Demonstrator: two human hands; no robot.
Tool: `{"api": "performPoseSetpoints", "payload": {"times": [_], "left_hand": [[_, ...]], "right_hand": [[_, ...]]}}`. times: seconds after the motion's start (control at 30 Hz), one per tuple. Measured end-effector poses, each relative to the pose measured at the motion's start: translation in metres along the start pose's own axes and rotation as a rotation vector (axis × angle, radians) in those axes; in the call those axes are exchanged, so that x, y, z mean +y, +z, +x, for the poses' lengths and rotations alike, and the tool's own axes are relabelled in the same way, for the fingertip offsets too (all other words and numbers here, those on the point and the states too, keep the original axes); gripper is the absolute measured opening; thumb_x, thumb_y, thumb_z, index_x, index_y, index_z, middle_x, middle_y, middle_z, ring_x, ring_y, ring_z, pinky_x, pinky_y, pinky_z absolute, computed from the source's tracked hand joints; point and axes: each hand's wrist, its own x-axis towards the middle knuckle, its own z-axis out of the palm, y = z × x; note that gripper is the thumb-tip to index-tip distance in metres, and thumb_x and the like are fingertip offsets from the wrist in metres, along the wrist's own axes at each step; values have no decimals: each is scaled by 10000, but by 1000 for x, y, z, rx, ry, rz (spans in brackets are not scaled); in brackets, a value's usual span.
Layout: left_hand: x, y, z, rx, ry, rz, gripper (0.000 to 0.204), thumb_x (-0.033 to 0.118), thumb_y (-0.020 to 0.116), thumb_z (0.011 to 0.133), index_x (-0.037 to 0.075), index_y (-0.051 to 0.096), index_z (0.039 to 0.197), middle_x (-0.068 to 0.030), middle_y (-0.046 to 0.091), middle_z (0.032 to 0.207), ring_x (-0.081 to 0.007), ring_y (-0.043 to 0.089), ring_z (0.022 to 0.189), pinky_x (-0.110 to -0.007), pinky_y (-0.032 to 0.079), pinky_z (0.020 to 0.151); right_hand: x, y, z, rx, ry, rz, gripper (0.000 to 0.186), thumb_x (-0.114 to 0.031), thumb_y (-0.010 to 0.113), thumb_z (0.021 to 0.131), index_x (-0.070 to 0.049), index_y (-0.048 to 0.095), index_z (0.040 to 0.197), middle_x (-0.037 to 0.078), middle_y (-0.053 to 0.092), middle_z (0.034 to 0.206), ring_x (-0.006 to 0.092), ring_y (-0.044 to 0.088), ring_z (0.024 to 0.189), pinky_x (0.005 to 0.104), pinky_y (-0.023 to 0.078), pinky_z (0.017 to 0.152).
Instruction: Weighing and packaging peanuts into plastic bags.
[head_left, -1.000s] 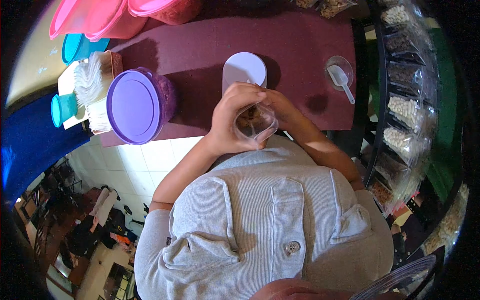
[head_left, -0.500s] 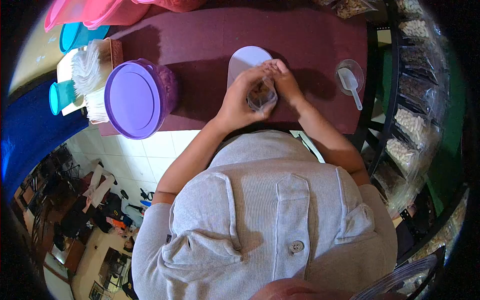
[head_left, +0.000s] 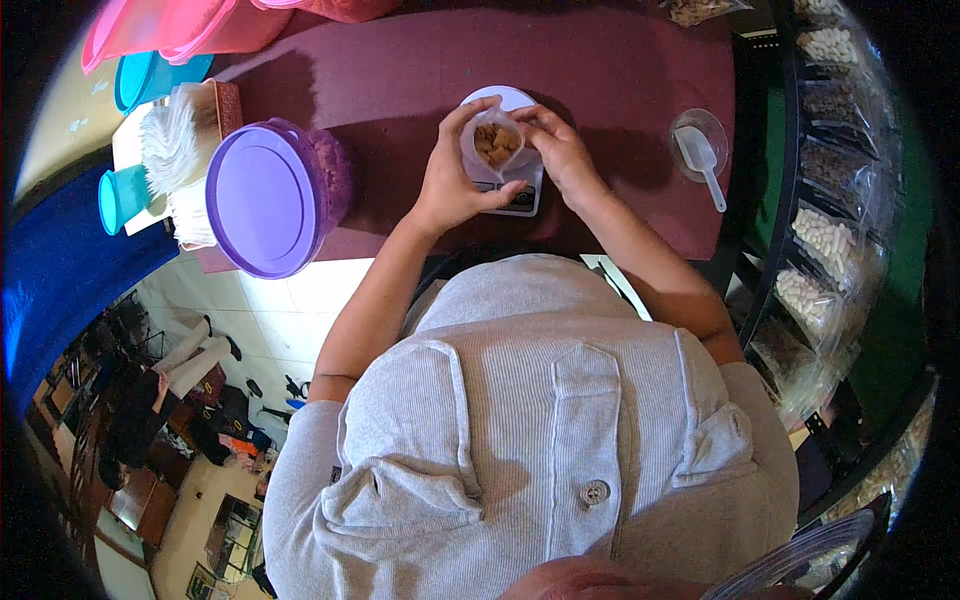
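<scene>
A small clear plastic bag (head_left: 480, 150) with brown chunks (head_left: 495, 143) inside stands mouth up over a pale kitchen scale (head_left: 535, 190). Whether its base rests on the scale is hidden. My left hand (head_left: 448, 185) curves round the bag's left side, fingers at the far rim and thumb stretched out near the scale's dark buttons. With its fingertips pinched, my right hand (head_left: 562, 158) grips the rim on the right.
At left stands a big tub with a purple lid (head_left: 262, 200), beside a basket of white plastic bags (head_left: 170, 145). A scoop (head_left: 697, 150) lies in a clear bowl (head_left: 718, 140) at right. Packed bags (head_left: 825, 240) hang on a rack. Behind left, a person (head_left: 140, 410) is visible.
Both hands have carried the bag slightly away from me and left, over the scale. Its mouth now faces up, showing the brown chunks. The left thumb has spread from the bag.
</scene>
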Motion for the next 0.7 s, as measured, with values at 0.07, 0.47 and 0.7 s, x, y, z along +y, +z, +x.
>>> {"api": "performPoseSetpoints", "payload": {"times": [0.07, 0.47, 0.7], "left_hand": [[-3, -3, -4, -3, -24, 9, 1068, 171, 893, 643, 58, 183, 1434, -191, 355, 1443, -303, 363, 1363, -431, 287, 1149], [-9, -5, 5, 16, 52, -98, 1110, 183, 898, 639, 83, 164, 1465, -188, 267, 1512, -319, 299, 1401, -451, 245, 1167], [-7, 1, 1, 86, -28, -348, 894, 532, 636, 821, 98, 209, 1476, -156, 261, 1544, -344, 255, 1431, -490, 170, 1177]], "right_hand": [[0, -4, -3, -17, -8, 51, 183, -122, 544, 955, -63, 638, 1101, 38, 638, 1059, 125, 572, 1013, 282, 420, 924], [-2, -5, -4, -80, -136, 133, 236, -194, 484, 1000, -60, 599, 1157, 21, 618, 1106, 126, 561, 1053, 283, 416, 950], [-3, -1, -8, -52, -133, 129, 301, -259, 448, 1031, -73, 571, 1234, 21, 586, 1209, 120, 507, 1170, 288, 386, 1010]]}}
